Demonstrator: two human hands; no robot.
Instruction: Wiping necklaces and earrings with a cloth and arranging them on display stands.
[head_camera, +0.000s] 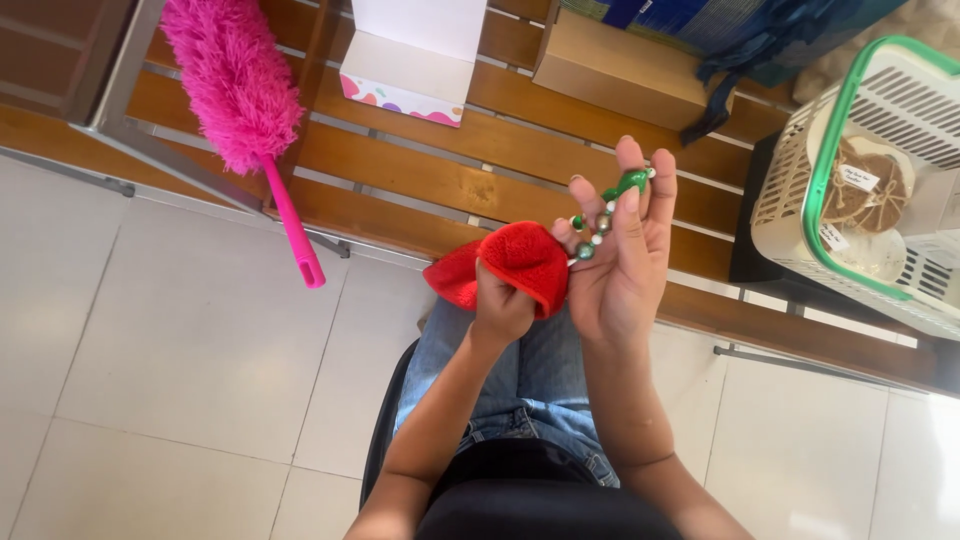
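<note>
Two hands, a red cloth and a string of beads

Nearest, above the jeans-clad lap, the left hand (500, 310) has its fingers clenched on a red cloth (505, 265). Touching it, the right hand (620, 255) is raised palm-up, fingers extended and close together, a green beaded trinket (608, 210) lying across them. Beyond, a pink duster (240, 100) lies on the slatted wooden bench (450, 170), a white basket (860, 190) to the right.
</note>
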